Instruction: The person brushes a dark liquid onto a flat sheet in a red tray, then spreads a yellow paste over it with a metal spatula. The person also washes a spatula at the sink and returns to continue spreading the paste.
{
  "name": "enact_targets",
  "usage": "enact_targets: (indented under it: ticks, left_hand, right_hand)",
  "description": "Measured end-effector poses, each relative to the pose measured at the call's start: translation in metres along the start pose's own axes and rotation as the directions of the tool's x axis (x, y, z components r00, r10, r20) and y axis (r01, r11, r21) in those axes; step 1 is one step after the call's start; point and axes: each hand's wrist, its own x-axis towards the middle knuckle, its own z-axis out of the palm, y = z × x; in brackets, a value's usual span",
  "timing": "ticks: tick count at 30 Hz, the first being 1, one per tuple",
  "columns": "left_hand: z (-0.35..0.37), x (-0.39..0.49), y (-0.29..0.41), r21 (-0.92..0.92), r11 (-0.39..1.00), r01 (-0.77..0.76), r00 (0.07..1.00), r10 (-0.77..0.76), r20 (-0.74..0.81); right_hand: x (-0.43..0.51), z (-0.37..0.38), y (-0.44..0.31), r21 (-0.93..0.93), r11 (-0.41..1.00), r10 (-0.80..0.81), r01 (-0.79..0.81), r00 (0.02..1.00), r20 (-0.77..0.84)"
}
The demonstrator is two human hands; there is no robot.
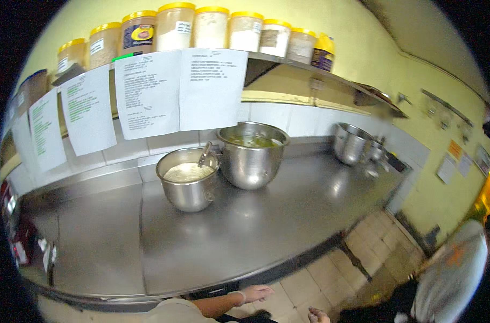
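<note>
My left hand reaches in from the bottom edge, below the front edge of the steel counter. Its fingers are stretched out, and it holds nothing. Only part of my right hand shows at the bottom, right of the left one; its grip is cut off. Neither hand touches the counter. Towards the back stands a steel mixing bowl of creamy white mixture, with a utensil handle leaning up out of it. Close behind it on the right is a bigger steel bowl with green contents in liquid.
Another steel bowl and small metal items stand at the counter's far right. Lidded jars line the wall shelf, with printed sheets hanging below. A person in a light top is at the lower right, over the tiled floor.
</note>
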Motion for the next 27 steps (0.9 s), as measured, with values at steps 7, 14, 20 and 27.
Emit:
enact_targets:
  ticks: [7,14,20,27]
  left_hand:
    - [-0.003,0.212,0.111,0.167,0.883,-0.440,0.897,0.442,0.027]
    - [-0.060,0.286,0.250,0.295,0.866,-0.403,0.799,0.490,-0.348]
    - [-0.091,0.222,0.235,0.009,0.974,-0.228,0.478,0.120,-0.870]
    - [-0.080,0.113,0.192,-0.211,0.963,-0.170,0.332,-0.145,-0.932]
  right_hand:
    - [0.149,-0.112,0.068,-0.063,0.985,0.169,-0.160,0.970,0.175]
    - [0.266,-0.195,0.142,-0.105,0.981,0.184,-0.164,0.959,0.215]
    - [0.399,-0.210,0.167,-0.062,0.977,-0.188,0.202,0.965,0.181]
    - [0.563,-0.134,-0.132,0.224,0.584,-0.774,0.780,0.618,-0.135]
